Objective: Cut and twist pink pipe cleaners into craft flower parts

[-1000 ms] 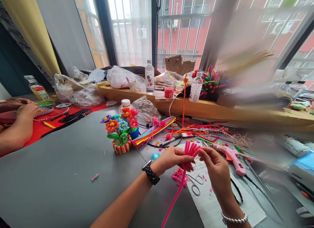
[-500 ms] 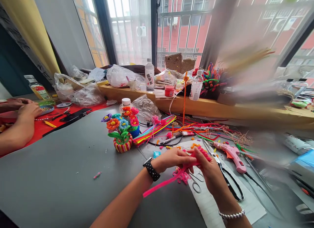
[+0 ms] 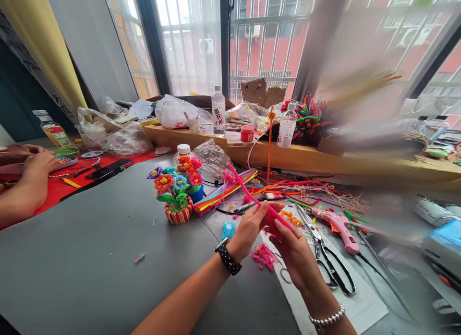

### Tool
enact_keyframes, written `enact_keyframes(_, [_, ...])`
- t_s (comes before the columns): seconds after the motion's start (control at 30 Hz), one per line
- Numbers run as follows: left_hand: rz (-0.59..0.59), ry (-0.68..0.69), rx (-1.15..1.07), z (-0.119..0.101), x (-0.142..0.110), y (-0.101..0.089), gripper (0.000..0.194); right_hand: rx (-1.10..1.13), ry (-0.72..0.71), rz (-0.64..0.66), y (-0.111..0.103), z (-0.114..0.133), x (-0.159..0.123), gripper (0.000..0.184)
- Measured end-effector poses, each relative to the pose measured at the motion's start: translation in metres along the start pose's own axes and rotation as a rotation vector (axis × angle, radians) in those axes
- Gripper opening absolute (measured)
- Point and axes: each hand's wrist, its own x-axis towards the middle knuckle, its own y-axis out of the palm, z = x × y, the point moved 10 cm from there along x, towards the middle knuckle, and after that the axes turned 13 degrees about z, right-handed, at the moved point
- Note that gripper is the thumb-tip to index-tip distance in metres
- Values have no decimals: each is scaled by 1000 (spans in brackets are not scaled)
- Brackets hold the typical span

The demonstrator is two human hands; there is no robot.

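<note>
Both hands pinch a bright pink pipe cleaner (image 3: 240,180) over the table, its free end pointing up and away to the left. My left hand (image 3: 250,227), with a black dotted watch strap at the wrist, grips it from the left. My right hand (image 3: 293,251), with a silver bead bracelet, closes on its lower part; the fingers partly hide the worked portion. Just below lies a curled pink pipe-cleaner piece (image 3: 264,257). Small scissors (image 3: 285,275) are partly covered by my right hand. Large black-handled scissors (image 3: 336,268) rest on a white board (image 3: 363,301).
A pink glue gun (image 3: 340,224) lies at right. Left of my hands stand a pot of pipe-cleaner flowers (image 3: 179,211) and a bundle of coloured pipe cleaners (image 3: 223,193). Bottles (image 3: 218,112) line the wooden ledge (image 3: 309,155). Another person's hands (image 3: 38,164) are at far left over a red cloth.
The pink pipe cleaner's free end has swung from the lower left to the upper left. My left hand has turned upward and sits lower; the curled pink piece shows more fully.
</note>
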Motion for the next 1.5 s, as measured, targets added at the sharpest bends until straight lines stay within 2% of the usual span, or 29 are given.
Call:
enact_keyframes(0.03, [-15,-9,-7,-2,-1,-4,43,-23,27,48,5,0,1,26])
enact_keyframes(0.13, [35,-69,-3,-2,-1,-6,41,-153,46,130,10,8,1,34])
enact_keyframes(0.27, [97,-109,8,1,-1,1,41,-383,53,144,10,15,-2,35])
enact_keyframes(0.43, [78,-95,-26,8,-1,8,47,-408,84,168,14,4,-1,31])
enact_keyframes(0.53, [61,-94,-13,13,2,6,44,-438,77,171,10,3,1,28])
enact_keyframes(0.63, [-18,-66,123,12,3,-6,38,-589,132,220,2,6,3,28])
enact_keyframes(0.7, [-31,-80,216,12,4,-10,37,-672,152,181,-11,16,2,28])
enact_keyframes(0.77, [56,-163,260,20,4,-4,38,-606,58,120,-18,33,1,31])
enact_keyframes(0.83, [200,-277,249,33,2,10,38,-510,-29,77,-21,44,0,35])
enact_keyframes(0.93, [375,-408,197,48,-6,30,37,-457,-100,70,-14,46,-1,26])
enact_keyframes(1.0, [429,-445,179,52,-9,37,37,-425,-128,78,-10,43,0,21])
enact_keyframes(1.07, [435,-444,182,52,-10,39,37,-362,-140,61,-10,38,0,19])
enact_keyframes(1.27, [379,-345,117,39,-5,39,33,-62,-165,-112,-31,30,-2,15])
enact_keyframes(1.37, [384,-318,142,34,-5,40,33,53,-119,-100,-31,22,-1,14])
enact_keyframes(1.5, [367,-315,238,30,-5,33,35,61,-79,-47,-29,20,2,10])
